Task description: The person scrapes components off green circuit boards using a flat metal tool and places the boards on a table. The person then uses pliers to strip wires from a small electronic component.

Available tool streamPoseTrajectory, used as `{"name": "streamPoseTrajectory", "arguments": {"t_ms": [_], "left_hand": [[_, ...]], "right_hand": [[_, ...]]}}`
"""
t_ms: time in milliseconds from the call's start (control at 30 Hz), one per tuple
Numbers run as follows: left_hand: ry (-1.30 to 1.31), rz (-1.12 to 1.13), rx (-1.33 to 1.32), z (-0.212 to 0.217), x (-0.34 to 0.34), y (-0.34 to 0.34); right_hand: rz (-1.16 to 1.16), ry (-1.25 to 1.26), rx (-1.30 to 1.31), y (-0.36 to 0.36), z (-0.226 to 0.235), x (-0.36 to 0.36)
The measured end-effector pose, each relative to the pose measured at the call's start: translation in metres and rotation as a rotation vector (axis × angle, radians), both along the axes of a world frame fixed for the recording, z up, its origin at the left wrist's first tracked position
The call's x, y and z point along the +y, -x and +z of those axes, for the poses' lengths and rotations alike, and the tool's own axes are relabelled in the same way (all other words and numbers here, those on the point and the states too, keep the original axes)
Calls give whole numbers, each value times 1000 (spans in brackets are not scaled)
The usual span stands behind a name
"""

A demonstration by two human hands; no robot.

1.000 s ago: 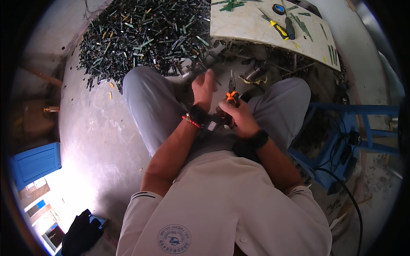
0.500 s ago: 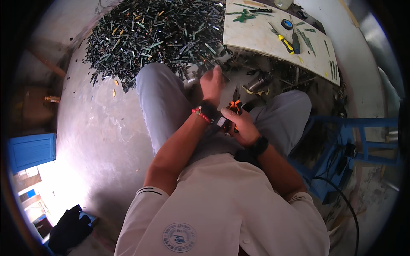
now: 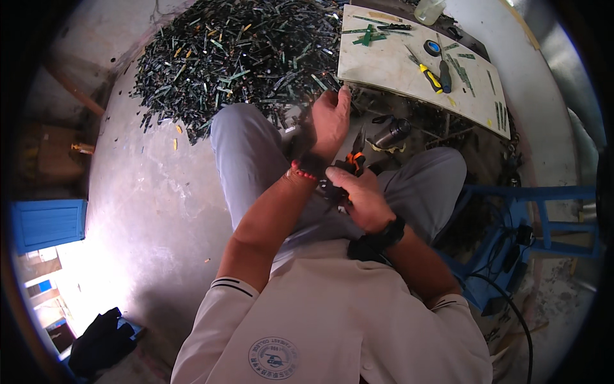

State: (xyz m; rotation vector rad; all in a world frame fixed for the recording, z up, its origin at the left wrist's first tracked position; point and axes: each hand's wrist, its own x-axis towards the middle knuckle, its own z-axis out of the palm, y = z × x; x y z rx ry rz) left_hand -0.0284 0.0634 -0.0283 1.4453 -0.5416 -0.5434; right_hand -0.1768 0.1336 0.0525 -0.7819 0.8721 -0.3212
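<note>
My right hand (image 3: 366,197) is closed round pliers (image 3: 355,159) with orange and black handles. Their dark jaws point away from me, above my lap. Ahead of them, my left hand (image 3: 329,123) reaches to the near edge of the pile of dark and green strips (image 3: 236,57), close to the table corner. Its fingers are bent together; a few strips show just past the fingertips, but whether one is gripped is hidden. A dark cylindrical bottle (image 3: 393,132) lies on the floor beyond my right knee.
On the low pale table (image 3: 384,63) are a yellow-handled tool (image 3: 430,78), a dark-handled screwdriver (image 3: 445,77), a roll of tape (image 3: 432,48) and green strips. A blue stool (image 3: 492,269) with a black cable stands at my right. Dark cloth (image 3: 102,342) lies at lower left.
My left hand has moved slightly right, toward the table corner. My right hand has turned a little with the pliers, their jaws now tilting further right. The view has shifted slightly.
</note>
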Motion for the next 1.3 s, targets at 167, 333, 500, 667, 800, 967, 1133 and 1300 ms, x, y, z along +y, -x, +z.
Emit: {"name": "streamPoseTrajectory", "arguments": {"t_ms": [167,333,500,667,800,967,1133,1300], "left_hand": [[-8,65,3,2,-8,-5],[72,149,443,0,-2,-11],[50,151,722,-3,1,-7],[116,97,656,-11,5,-6],[116,98,553,3,6,-4],[110,10,161,1,10,-4],[-53,-44,-144,40,25,13],[-40,13,61,17,20,2]], "right_hand": [[-49,-73,-77,-4,3,18],[58,-115,-142,-2,6,16],[56,-133,-176,3,-18,6],[141,-27,-185,7,-30,4],[25,-211,-211,5,-20,7],[66,-78,-155,4,-9,13],[63,181,-7,9,-1,24],[29,47,-20,5,1,26]]}}
